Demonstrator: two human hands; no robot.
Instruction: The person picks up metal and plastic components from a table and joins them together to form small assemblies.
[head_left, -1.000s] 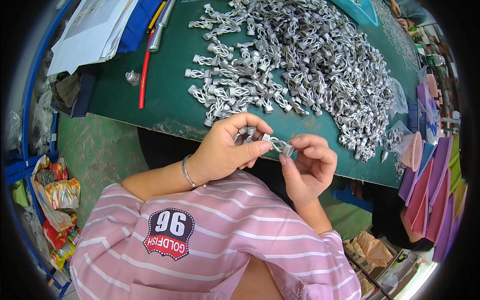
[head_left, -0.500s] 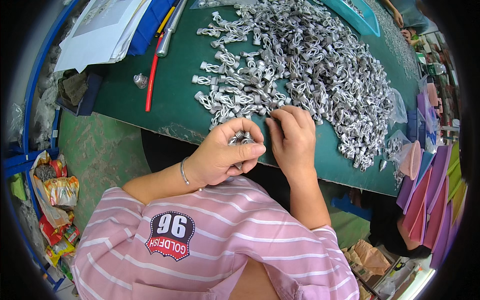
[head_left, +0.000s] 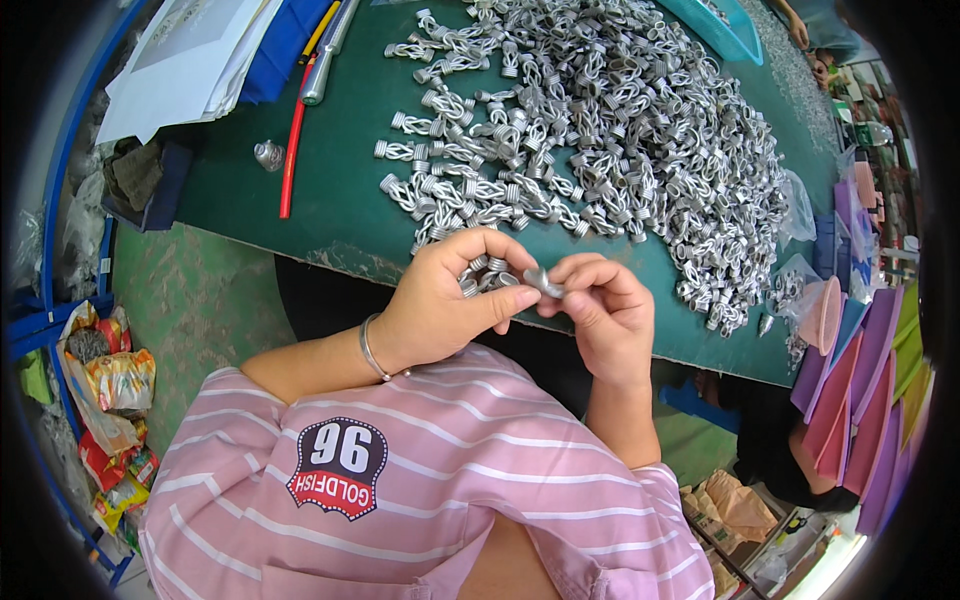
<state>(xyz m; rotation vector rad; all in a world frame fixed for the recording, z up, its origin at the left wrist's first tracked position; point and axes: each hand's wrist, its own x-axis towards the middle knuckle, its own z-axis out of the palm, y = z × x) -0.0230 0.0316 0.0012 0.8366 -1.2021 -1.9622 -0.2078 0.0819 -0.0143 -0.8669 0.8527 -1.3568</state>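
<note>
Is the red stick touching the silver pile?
Apart. The head view shows green table between the red stick and the silver pile.

From my head, a wide fisheye camera looks steeply down at close range, my striped shirt [head_left: 430, 440] filling six o'clock, my fingers [head_left: 508, 301] near the dial's centre, the green worktop [head_left: 340, 205] spreading toward twelve.

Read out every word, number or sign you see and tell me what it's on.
Pink striped shirt: a dark and red badge bears a large white number above an upside-down word; I won't copy them out.
White papers: grey print, too faint to read.
Colourful packets: printed, too small and blurred to read.
Metal pieces in the left hand: no lettering I can make out.
</note>
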